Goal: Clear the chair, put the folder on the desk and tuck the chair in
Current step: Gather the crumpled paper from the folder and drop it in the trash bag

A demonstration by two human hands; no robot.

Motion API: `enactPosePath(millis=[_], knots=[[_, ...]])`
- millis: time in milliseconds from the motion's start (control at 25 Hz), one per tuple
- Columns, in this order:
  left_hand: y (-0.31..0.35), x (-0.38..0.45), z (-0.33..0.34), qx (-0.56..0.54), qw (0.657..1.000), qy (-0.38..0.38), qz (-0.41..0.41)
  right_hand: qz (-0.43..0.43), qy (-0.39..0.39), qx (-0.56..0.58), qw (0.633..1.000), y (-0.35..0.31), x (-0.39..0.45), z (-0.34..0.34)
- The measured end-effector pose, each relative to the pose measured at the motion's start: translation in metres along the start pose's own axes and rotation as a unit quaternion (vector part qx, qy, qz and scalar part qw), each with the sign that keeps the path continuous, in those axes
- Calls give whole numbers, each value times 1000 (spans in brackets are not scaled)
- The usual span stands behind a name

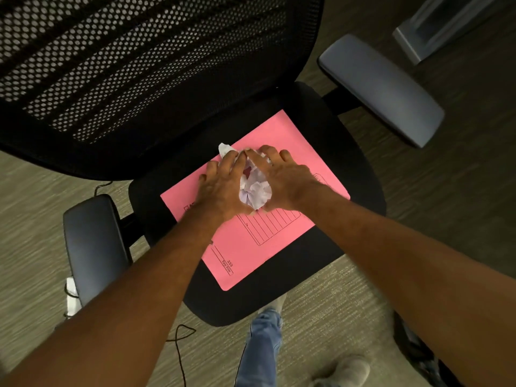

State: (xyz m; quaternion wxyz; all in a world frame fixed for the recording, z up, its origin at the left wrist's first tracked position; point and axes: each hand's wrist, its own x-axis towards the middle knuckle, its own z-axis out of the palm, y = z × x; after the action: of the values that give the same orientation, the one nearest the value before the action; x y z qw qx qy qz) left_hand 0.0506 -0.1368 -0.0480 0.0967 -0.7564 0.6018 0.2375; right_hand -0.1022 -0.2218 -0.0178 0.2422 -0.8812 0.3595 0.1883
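Note:
A black office chair with a mesh back [145, 68] stands below me, its dark seat [349, 163] facing me. A pink folder [259, 247] with printed lines lies flat on the seat. On top of the folder sits a wad of crumpled white paper [255, 191]. My left hand [220, 185] and my right hand [284, 180] cup the wad from either side, fingers curled over its far edge, fingertips nearly meeting. Part of the paper sticks out beyond my left fingers.
Two padded armrests flank the seat, the left armrest [95, 247] and the right armrest [382, 88]. A black cable [178, 347] trails over the carpet at lower left. My leg in jeans [262, 347] and a shoe [349, 370] stand before the seat. A grey furniture base [424, 32] is top right.

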Motion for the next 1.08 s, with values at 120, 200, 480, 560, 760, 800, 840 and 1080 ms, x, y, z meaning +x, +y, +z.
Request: enactPosePath(millis=[120,200,480,560,760,800,840,1080], knots=[[2,1,2,-23,1000,-7,9,13,-1,33,999,-4,-1,8],[4,-4,3,-91,996,-11,1,24,4,70,997,-6,-3,11],[10,-37,25,-216,970,106,-17,34,66,162,984,-9,-7,32],[15,-40,28,-214,969,122,-28,31,76,178,981,-8,-11,38],[25,-41,25,-264,951,128,-102,60,81,244,964,3,-28,41],[27,-42,24,-272,946,132,-115,74,87,260,959,6,-33,42],[30,-42,24,-280,942,135,-128,90,98,277,952,9,-39,44],[70,-47,22,-312,935,113,-130,197,125,390,891,34,-81,60]])
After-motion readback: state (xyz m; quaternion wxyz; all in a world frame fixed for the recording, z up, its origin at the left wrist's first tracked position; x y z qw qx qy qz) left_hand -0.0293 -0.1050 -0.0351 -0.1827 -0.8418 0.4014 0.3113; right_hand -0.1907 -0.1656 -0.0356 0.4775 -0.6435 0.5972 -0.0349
